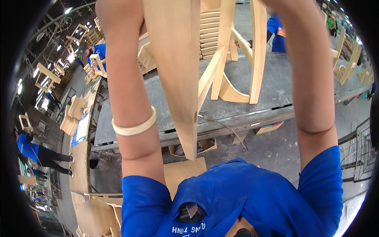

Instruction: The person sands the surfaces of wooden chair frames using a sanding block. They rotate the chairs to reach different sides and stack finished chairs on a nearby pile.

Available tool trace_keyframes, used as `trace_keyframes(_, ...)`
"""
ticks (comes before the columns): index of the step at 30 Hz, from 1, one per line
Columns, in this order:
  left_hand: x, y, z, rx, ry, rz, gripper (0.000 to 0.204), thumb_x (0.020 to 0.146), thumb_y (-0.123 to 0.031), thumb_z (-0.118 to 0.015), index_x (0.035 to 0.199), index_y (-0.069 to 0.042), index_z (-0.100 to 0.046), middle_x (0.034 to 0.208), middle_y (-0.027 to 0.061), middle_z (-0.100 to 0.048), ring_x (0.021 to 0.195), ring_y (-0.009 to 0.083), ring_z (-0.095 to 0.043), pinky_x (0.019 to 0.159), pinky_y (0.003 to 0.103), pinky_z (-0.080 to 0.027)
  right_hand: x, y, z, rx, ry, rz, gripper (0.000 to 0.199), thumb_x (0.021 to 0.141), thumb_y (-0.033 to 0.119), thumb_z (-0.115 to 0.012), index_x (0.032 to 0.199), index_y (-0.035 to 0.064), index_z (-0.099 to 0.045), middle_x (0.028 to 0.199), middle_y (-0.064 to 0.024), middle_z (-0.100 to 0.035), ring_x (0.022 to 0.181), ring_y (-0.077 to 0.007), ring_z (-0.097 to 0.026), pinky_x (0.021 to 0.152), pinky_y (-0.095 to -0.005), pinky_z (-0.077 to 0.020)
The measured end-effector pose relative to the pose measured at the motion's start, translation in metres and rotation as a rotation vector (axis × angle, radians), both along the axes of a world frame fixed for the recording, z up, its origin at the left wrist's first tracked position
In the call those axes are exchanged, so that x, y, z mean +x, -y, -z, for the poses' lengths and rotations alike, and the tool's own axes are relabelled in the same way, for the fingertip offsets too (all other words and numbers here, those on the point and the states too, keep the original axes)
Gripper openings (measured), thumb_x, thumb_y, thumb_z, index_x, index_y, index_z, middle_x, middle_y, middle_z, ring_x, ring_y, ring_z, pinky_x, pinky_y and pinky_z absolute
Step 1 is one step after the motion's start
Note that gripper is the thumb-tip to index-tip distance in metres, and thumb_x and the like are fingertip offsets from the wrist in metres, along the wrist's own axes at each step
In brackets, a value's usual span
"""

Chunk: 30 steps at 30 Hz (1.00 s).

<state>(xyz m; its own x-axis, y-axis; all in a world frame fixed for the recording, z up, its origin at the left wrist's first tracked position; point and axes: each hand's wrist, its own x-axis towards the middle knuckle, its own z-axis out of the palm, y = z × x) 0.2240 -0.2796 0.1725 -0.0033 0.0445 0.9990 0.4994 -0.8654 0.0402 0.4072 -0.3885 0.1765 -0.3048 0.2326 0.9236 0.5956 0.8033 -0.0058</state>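
A pale wooden chair frame rises close in front of me, with one broad tapering leg (175, 67) pointing down toward my chest. Behind that leg, slanting rails and a curved leg (257, 55) stand over the grey worktable (272, 79). Both my arms are raised on either side of the frame. My left hand (120, 10) is at the top edge beside the broad leg, its fingers hidden. At the top right, my right hand (282, 4) is blurred and cut off near the curved leg. What either hand grips does not show.
A thin hose (223, 124) hangs over the table's near edge. Slatted wood parts (209, 31) are stacked beyond the frame. A cardboard sheet (183, 173) lies below. Co-workers in blue (278, 35) stand across the table and at left. A wire rack (359, 150) is at right.
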Motion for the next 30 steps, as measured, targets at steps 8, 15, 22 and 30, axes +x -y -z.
trace_keyframes(8,0.013,-0.001,0.0,-0.063,0.028,-0.059,0.053,0.101,-0.03,-0.041,0.065,0.004,-0.06,0.052,0.007,-0.054,0.048,0.0154,-0.048,0.05,0.036,-0.036,-0.014,-0.038,0.015,0.118,-0.34,-0.289,0.04,0.102,0.027,-0.04,0.111,-0.0046,-0.064,0.085,-0.0223,-0.066,0.082,-0.0276,-0.063,0.079,-0.0372,-0.0465)
trace_keyframes(15,0.038,-0.025,-0.012,-0.253,0.05,-0.5,0.057,0.098,-0.041,-0.039,0.076,0.004,-0.067,0.072,0.0228,-0.066,0.067,0.0353,-0.064,0.066,0.047,-0.045,-0.002,-0.073,0.056,0.097,-0.484,-0.428,0.04,0.101,0.021,-0.042,0.13,-0.0048,-0.051,0.128,-0.0192,-0.056,0.117,-0.0289,-0.054,0.1,-0.0344,-0.0396)
trace_keyframes(22,0.052,-0.033,-0.011,-0.274,-0.026,-0.755,0.062,0.1,-0.043,-0.028,0.078,-0.005,-0.072,0.075,0.0169,-0.069,0.075,0.0371,-0.066,0.069,0.046,-0.051,-0.007,-0.101,0.069,-0.142,-0.76,-0.365,0.042,0.102,0.028,-0.036,0.128,0.0019,-0.056,0.106,-0.0191,-0.067,0.099,-0.0225,-0.063,0.087,-0.0315,-0.0464)
trace_keyframes(30,0.02,-0.055,-0.021,-0.392,0.06,-0.758,0.064,0.1,-0.044,-0.028,0.077,-0.004,-0.071,0.076,0.0172,-0.069,0.076,0.037,-0.066,0.069,0.047,-0.05,0.037,-0.009,0.293,-0.984,-0.466,-0.369,0.037,0.099,0.022,-0.042,0.125,-0.0004,-0.058,0.124,-0.0146,-0.062,0.122,-0.0259,-0.053,0.106,-0.0366,-0.0358)
